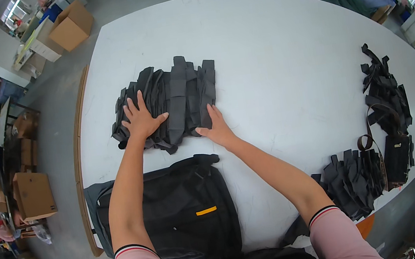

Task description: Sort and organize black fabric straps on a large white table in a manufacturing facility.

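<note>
A row of overlapping dark grey fabric strips [177, 99] lies on the white table in front of me. My left hand [143, 122] rests on the left part of the row, its fingers spread flat over the strips. At the row's near right corner is my right hand [218, 129]; its thumb and fingers are apart and touch the strip edges. A black bag [176, 209] with a small yellow tab lies flat below the row, partly under my left forearm.
The white table [283, 64] has a wooden edge strip [85, 164] at left. More dark strips [352, 183] and a black pouch-like piece [398, 160] with a brown strap lie at the right. Cardboard boxes [33, 194] stand beyond the left side.
</note>
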